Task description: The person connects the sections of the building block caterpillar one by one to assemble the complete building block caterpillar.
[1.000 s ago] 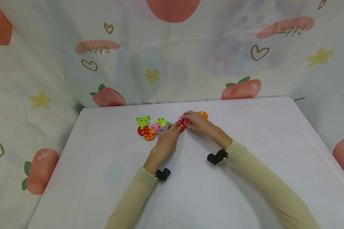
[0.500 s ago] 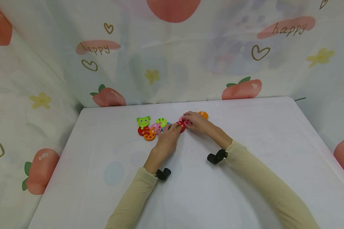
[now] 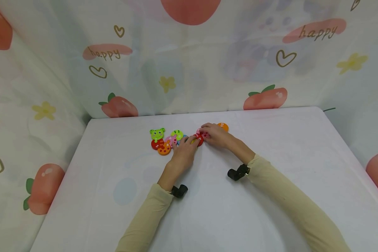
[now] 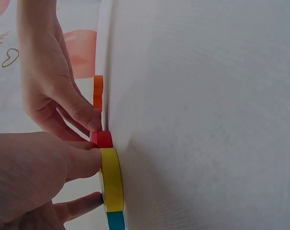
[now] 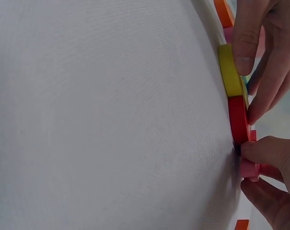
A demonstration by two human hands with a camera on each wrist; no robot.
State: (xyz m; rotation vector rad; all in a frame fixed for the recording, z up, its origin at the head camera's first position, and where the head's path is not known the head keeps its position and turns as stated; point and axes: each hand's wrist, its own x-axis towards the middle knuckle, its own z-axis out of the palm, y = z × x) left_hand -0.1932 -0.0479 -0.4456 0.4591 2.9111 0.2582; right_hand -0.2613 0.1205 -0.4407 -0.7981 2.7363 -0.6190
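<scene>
A row of flat round number puzzle pieces lies on the table, led at its left end by a green frog-faced piece point(image 3: 157, 133). My left hand point(image 3: 183, 155) holds the yellow piece point(image 5: 229, 69) between thumb and index finger, the index tip reaching the red piece point(image 5: 238, 120) beside it. My right hand point(image 3: 218, 135) pinches a pink piece with red dots point(image 5: 250, 168) against the red piece's right end. Whether the two interlock is hidden by the fingers. An orange piece marked 10 point(image 3: 223, 126) lies apart, just behind the right hand.
Further left in the row are a red piece point(image 3: 156, 144), an orange dotted piece point(image 3: 164, 148), a pink piece point(image 3: 171, 140) and a green striped piece point(image 3: 177, 134). The white table point(image 3: 239, 217) ends at a printed curtain point(image 3: 201, 87) close behind the pieces.
</scene>
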